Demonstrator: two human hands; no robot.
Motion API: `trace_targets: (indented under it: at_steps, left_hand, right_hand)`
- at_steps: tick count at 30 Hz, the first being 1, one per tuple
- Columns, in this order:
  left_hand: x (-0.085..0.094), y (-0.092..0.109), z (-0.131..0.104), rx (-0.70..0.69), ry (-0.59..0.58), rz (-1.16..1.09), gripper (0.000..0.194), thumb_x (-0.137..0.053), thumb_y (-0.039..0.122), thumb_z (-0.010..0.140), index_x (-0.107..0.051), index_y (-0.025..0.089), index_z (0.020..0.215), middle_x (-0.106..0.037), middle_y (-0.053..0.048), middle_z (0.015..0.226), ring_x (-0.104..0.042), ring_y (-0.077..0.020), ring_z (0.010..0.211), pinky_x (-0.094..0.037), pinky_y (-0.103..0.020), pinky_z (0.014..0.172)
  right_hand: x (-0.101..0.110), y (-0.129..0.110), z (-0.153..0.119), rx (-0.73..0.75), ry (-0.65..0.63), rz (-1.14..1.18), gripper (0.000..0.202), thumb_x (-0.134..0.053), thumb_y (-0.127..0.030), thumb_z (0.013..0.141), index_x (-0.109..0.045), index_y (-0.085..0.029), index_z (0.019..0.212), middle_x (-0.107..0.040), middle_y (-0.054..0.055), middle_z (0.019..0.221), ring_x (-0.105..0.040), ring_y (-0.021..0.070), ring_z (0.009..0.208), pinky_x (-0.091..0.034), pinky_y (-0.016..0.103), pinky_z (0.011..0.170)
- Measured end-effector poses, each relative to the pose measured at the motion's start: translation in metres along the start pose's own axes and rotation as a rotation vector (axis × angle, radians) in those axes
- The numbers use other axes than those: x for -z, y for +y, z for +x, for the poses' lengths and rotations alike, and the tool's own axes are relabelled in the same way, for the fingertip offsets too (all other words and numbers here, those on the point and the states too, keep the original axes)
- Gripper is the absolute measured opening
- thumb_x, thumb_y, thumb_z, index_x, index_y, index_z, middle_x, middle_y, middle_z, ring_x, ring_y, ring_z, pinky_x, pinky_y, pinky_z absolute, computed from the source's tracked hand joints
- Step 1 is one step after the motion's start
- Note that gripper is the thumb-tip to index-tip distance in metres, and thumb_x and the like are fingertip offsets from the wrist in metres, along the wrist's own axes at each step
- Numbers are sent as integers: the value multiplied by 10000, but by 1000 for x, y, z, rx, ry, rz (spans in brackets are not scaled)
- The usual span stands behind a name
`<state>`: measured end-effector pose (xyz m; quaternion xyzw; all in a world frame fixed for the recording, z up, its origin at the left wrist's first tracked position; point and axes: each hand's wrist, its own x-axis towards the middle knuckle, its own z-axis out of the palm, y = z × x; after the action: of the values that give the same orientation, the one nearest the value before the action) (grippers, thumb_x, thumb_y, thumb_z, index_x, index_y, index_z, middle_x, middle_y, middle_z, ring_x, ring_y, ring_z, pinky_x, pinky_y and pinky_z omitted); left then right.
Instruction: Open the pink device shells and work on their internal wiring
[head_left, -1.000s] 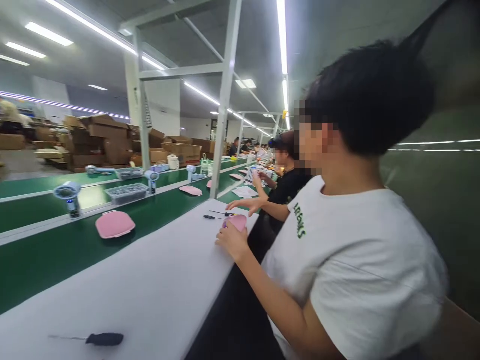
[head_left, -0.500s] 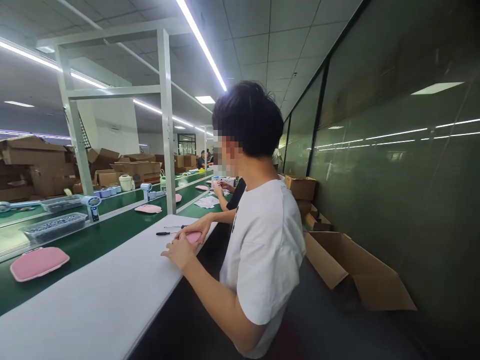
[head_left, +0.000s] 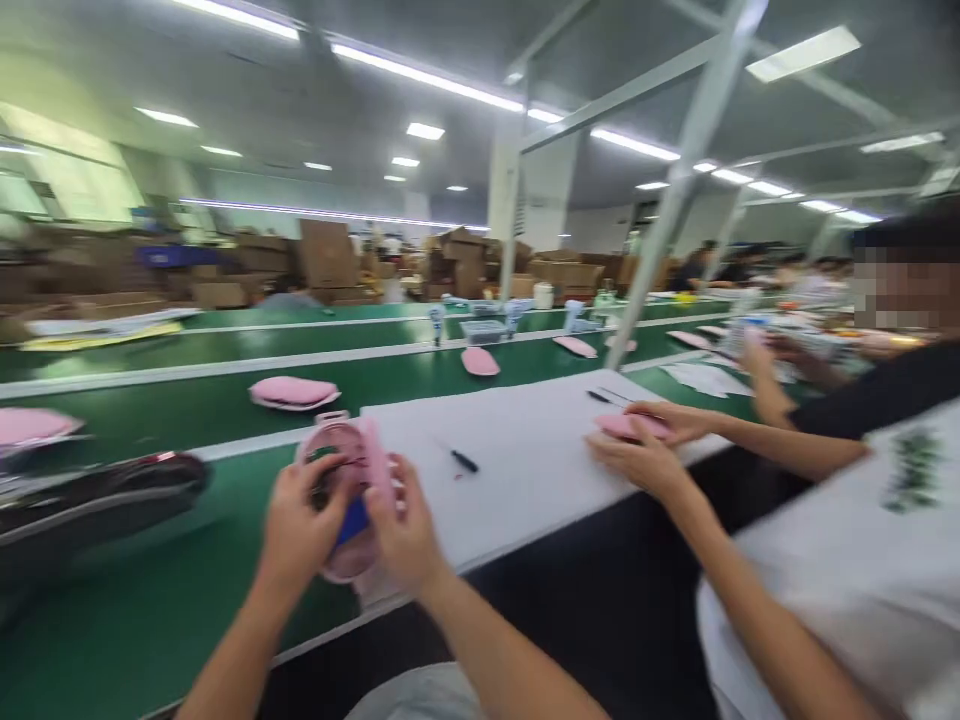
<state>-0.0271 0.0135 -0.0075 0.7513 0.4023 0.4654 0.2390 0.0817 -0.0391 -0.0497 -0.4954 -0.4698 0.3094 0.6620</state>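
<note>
Both my hands are around a pink plastic housing [head_left: 349,560] whose inside is exposed, with dark wires and a blue part [head_left: 352,520] in it. My left hand [head_left: 304,515] grips its left side, thumb and fingers at the inner edge. In my right hand [head_left: 405,520] is a pink panel [head_left: 380,465], held upright at the housing's right side. A black-handled screwdriver [head_left: 464,461] lies on the white work surface [head_left: 510,510] to the right of my hands. Motion blurs the small parts.
At the right, a person in a white shirt [head_left: 847,560] holds a pink piece [head_left: 634,427]. Several pink pieces lie along the green belt [head_left: 390,365]. A dark glossy bag-like object [head_left: 97,500] is at the left. A metal post [head_left: 675,190] rises beyond the white surface.
The view has swung left and down from the neighbouring person to the work surface. My hands and the opened pink housing have come into view.
</note>
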Motion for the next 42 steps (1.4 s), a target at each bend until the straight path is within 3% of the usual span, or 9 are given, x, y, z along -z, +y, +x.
trace_targets:
  at_steps: [7, 9, 13, 21, 26, 30, 33, 37, 42]
  left_hand:
    - [10, 1, 2, 105, 15, 144, 343, -480, 460, 816, -673, 195, 718, -460, -15, 742, -505, -166, 659, -467, -316, 674]
    - [10, 5, 3, 116, -3, 181, 253, -525, 394, 792, -677, 208, 873, -468, -11, 770, -491, -160, 644, -461, -314, 674]
    - [13, 7, 3, 150, -73, 261, 406, -479, 292, 820, -558, 261, 1217, -471, -39, 915, -537, -183, 723, -467, -352, 716]
    - [12, 17, 3, 201, -145, 314, 270, -440, 246, 845, -607, 258, 1056, -454, -45, 978, -572, -184, 731, -465, -343, 666]
    - [-3, 8, 3, 261, 6, -39, 630, -510, 272, 835, -251, 307, 1408, -505, -41, 1058, -573, -164, 841, -477, -315, 792]
    - [-11, -6, -1, 383, 47, -362, 538, -583, 319, 772, -470, 179, 1279, -571, -88, 1131, -576, -217, 991, -457, -352, 900]
    - [-8, -7, -5, 426, -18, -398, 670, -641, 302, 728, -395, 223, 1346, -575, -71, 1230, -588, -219, 1042, -474, -343, 909]
    - [-3, 1, -8, 495, 73, -72, 747, -646, 228, 739, -287, 317, 1387, -573, -25, 1277, -604, -217, 1050, -498, -337, 877]
    - [-10, 10, -13, 450, 127, 239, 603, -454, 120, 815, -302, 192, 1394, -651, -107, 1164, -658, -249, 971, -542, -353, 766]
  right_hand:
    - [15, 14, 1, -101, -145, 382, 532, -522, -532, 862, -369, -244, 1282, -564, 72, 1225, -571, 204, 1094, -478, 334, 927]
    - [18, 11, -1, -108, -172, 396, 477, -534, -491, 878, -409, -257, 1274, -553, 49, 1270, -531, 192, 1161, -447, 315, 973]
    - [16, 9, -7, -125, -232, 384, 482, -582, -465, 867, -443, -266, 1285, -528, 27, 1323, -476, 184, 1234, -388, 292, 1037]
    - [14, 9, -5, -227, -142, 336, 494, -632, -473, 833, -526, -268, 1270, -537, 19, 1337, -482, 202, 1240, -414, 302, 1031]
    - [18, 15, 1, -259, -115, 418, 427, -638, -431, 845, -554, -319, 1248, -535, -22, 1344, -467, 183, 1259, -389, 309, 1068]
    - [18, 14, 4, -299, -134, 515, 384, -655, -387, 844, -576, -342, 1217, -577, -31, 1298, -535, 161, 1189, -469, 256, 979]
    - [18, 12, 3, -303, -120, 528, 384, -660, -384, 842, -576, -343, 1214, -595, -20, 1273, -550, 174, 1174, -465, 290, 997]
    - [20, 15, -1, -278, -117, 477, 397, -658, -376, 844, -573, -341, 1230, -592, -11, 1278, -538, 168, 1190, -464, 265, 993]
    - [23, 15, -7, -264, -124, 440, 381, -628, -388, 862, -567, -356, 1236, -554, -24, 1328, -532, 148, 1201, -485, 206, 942]
